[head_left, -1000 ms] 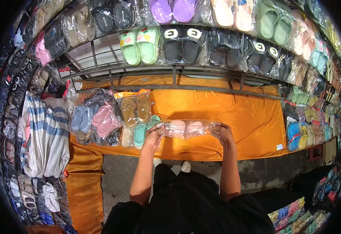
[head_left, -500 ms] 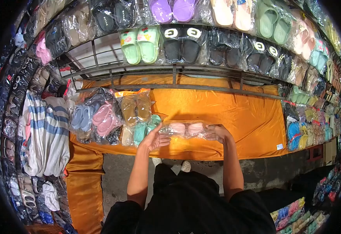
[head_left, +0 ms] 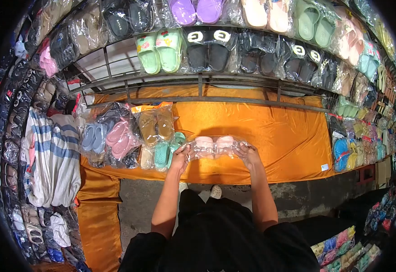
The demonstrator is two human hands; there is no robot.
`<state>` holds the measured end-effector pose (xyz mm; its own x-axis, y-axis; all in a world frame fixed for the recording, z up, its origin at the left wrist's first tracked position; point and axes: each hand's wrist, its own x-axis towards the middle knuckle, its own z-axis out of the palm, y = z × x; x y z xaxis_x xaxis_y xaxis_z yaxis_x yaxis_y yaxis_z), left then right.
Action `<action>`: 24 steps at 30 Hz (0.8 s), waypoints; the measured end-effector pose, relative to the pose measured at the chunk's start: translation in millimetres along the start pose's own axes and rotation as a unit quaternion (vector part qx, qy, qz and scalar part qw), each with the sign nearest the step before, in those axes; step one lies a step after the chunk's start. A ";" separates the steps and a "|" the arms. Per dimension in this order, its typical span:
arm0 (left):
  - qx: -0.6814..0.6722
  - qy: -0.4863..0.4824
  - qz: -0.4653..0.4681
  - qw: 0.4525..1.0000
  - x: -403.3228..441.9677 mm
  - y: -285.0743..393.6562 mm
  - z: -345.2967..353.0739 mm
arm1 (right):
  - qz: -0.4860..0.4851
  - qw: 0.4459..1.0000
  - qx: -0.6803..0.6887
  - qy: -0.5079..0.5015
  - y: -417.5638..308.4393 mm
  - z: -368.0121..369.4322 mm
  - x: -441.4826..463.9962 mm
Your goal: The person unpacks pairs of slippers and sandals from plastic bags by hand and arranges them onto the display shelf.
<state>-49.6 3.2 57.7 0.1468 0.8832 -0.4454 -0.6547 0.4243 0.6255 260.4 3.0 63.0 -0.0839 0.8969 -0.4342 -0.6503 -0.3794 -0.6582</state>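
A pair of pale pink slippers [head_left: 214, 144] in a clear plastic bag is stretched between my two hands, above the orange cloth [head_left: 270, 131]. My left hand [head_left: 180, 158] is closed on the left end of the bag. On the bag's right end, my right hand [head_left: 248, 154] grips the crumpled plastic. Just left of my left hand lie green slippers [head_left: 162, 153] in a bag, with brown slippers [head_left: 156, 127] behind them. Farther left are pink slippers [head_left: 118, 137] and blue-grey slippers [head_left: 93, 136], also wrapped.
A metal rack rail [head_left: 202, 86] crosses behind the cloth, with bagged slippers such as a black pair [head_left: 208, 52] above it. A striped cloth [head_left: 53, 156] hangs at the left. More bagged footwear lines both sides.
The bagged pink slippers have risen slightly and tilted. My hands have drawn a little closer together, and their fingers have closed on the bag's ends.
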 end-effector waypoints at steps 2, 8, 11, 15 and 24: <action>0.057 0.015 0.027 0.998 -5.5 2.0 9.9 | -0.015 1.000 0.009 0.025 -8.9 21.1 -15.9; 0.131 -0.006 0.025 0.991 -9.9 17.1 17.2 | 0.024 0.999 -0.032 -0.037 -15.8 3.6 -7.8; 0.190 0.005 0.066 0.980 -8.4 14.1 15.0 | 0.009 0.998 -0.061 -0.030 -19.0 10.4 -11.1; 0.235 0.014 0.115 0.965 -9.7 6.9 10.5 | 0.001 0.994 -0.109 -0.015 -12.3 -7.7 -1.5; 0.316 0.091 0.218 0.919 -8.2 -10.9 -0.3 | -0.200 0.938 -0.283 -0.010 16.6 -24.5 9.5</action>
<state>-43.9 -8.7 54.4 -0.1919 0.9729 -0.1286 -0.0517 0.1208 0.9913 267.3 -0.3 32.9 0.0638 0.9952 -0.0743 -0.1278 -0.0657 -0.9896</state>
